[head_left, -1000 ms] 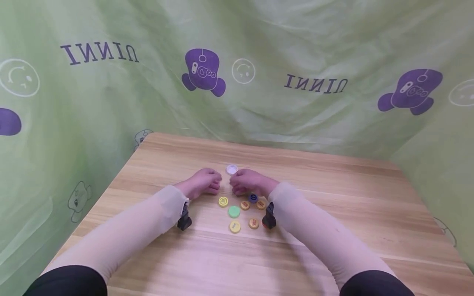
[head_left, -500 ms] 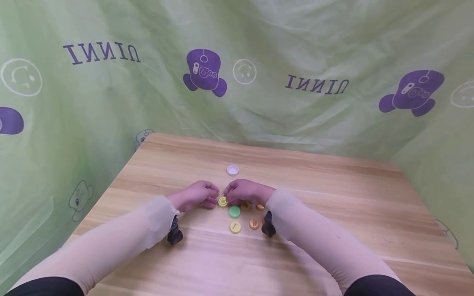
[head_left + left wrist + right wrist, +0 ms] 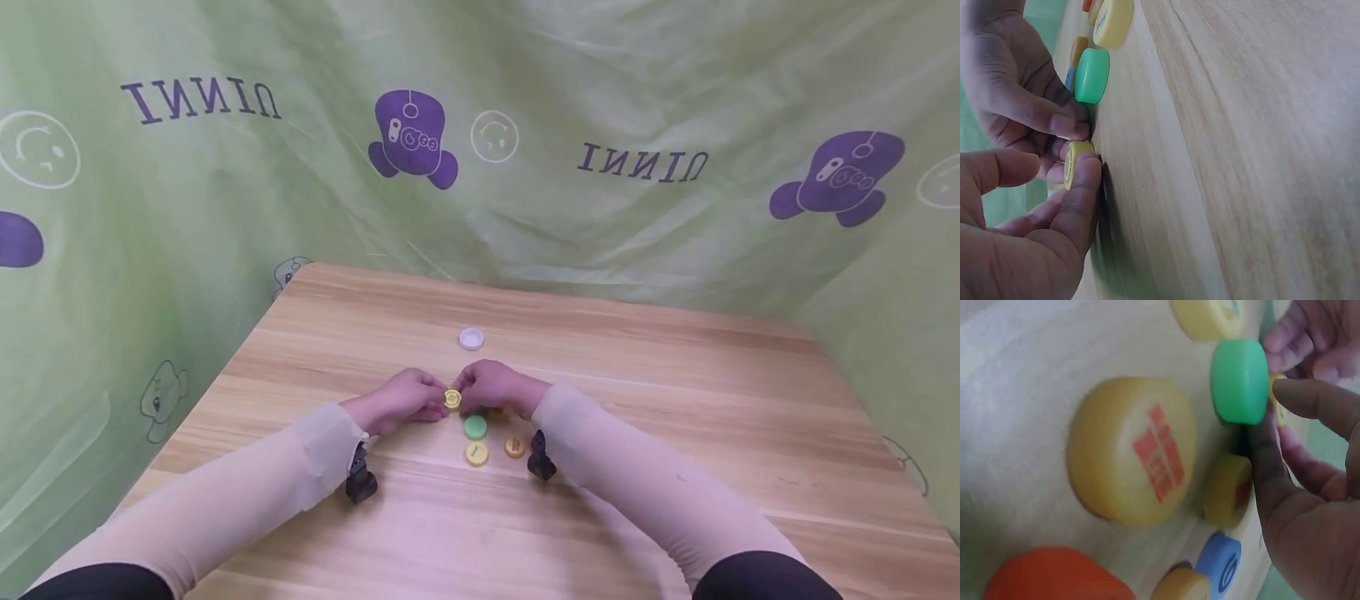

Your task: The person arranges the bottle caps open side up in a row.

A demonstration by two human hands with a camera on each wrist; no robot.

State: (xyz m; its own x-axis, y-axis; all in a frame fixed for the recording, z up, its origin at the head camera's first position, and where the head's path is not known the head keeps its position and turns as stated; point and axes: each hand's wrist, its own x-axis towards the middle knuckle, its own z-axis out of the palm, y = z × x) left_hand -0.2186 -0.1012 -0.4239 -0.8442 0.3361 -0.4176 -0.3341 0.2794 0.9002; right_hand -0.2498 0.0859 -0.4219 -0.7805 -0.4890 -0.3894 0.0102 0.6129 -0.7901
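Observation:
A small yellow bottle cap [image 3: 452,398] with a printed top sits between my two hands, low over the wooden table. My left hand [image 3: 405,397] holds it from the left, a fingertip pressed to its side in the left wrist view. From the other side, the fingertips of my right hand [image 3: 498,389] close on its edge. Beside the right fingers stands a green cap [image 3: 1241,381], which partly covers the yellow one in the right wrist view. Under the right hand lie a small orange cap [image 3: 1229,490] and a blue cap [image 3: 1219,565], hidden from the head view.
Nearer me lie a pale yellow cap [image 3: 477,453] and an orange cap with red print [image 3: 514,447]. A red cap [image 3: 1054,578] shows near the right wrist. Beyond the hands is a white cap [image 3: 471,338]. A green printed curtain [image 3: 525,225] hangs behind the table [image 3: 675,400].
Both hands have come back toward me from near the white cap and closed in on the yellow cap. That cap has shifted slightly away from me.

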